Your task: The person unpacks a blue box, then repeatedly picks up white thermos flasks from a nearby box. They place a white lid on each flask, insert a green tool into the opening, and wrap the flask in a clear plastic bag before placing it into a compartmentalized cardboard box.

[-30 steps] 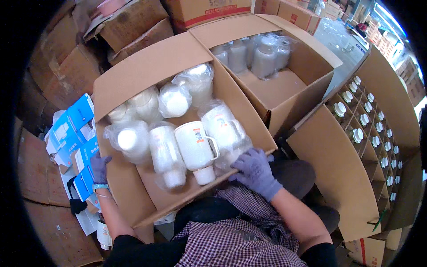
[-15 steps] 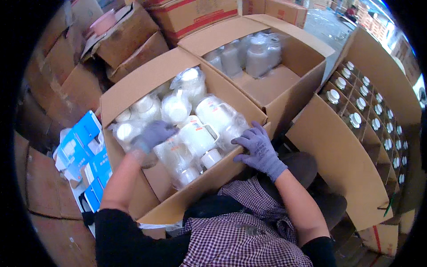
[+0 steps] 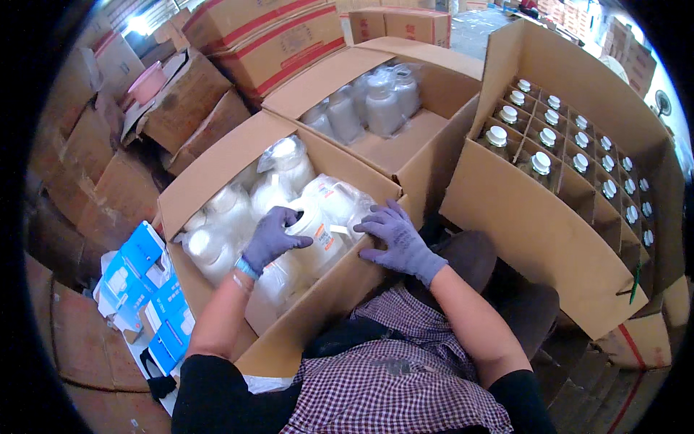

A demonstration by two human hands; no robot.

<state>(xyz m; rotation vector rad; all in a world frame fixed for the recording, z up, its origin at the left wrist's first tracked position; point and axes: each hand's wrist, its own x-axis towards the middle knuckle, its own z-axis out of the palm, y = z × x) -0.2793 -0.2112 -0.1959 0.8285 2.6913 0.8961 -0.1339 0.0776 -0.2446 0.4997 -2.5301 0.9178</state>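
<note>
Within the mug carton (image 3: 318, 305), whose left wall is partly covered by our left forearm, we see wrapped mugs (image 3: 228, 210) overlapping one another; clear plastic blurs their outlines, and those farthest back lie partly out of sight. The white mug (image 3: 323, 244), in the near right part of the mug carton, tilts with its mouth upward; its lower end is hard to separate from the wrapping around it. Of the capped bottles (image 3: 547, 137) to the right of the mug carton, we make out little more than white tops; their divided carton (image 3: 531, 242) conceals the rest and darkens toward the edge of view.

Our left hand (image 3: 273, 239) pinches the rim of the white mug, the fingers curled at the mouth and the thumb against the outer wall; we cannot tell how deep the fingertips reach. Our right hand (image 3: 400, 244), its fingers spread, rests over the near right edge of the mug carton, the thumb held apart from the others.
</note>
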